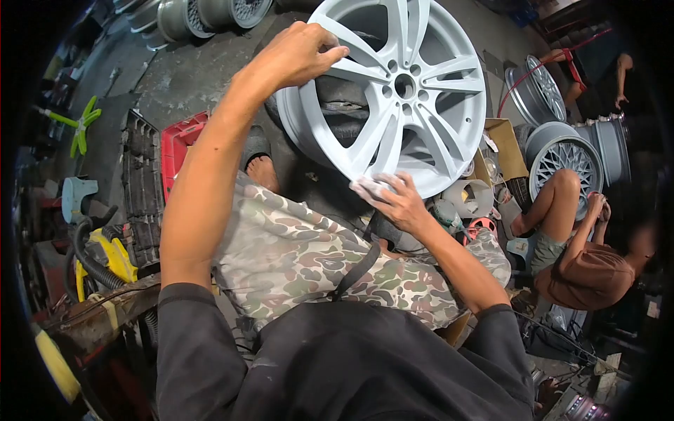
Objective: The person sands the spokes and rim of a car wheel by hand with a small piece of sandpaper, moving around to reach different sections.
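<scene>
A pale grey-white alloy wheel rim (365, 151) with paired spokes and a round centre hole lies tilted in front of me, over dark tires. At its upper left edge is my left hand (302, 55), with fingers curled in and thumb closed toward them near a spoke. What those fingers hold, if anything, is hidden. My right hand (397, 203) grips the lower lip of the wheel rim, its fingertips coated in white dust. Under the wheel, part of a black tire (344, 105) shows between the spokes.
A red crate (179, 151) stands left of my foot. Several more wheels, including a mesh-spoked wheel (565, 165), stand at the right and top left. A co-worker (586, 274) sits low at the right. A cardboard box (505, 147) and a green fan-like thing (83, 126) flank the area.
</scene>
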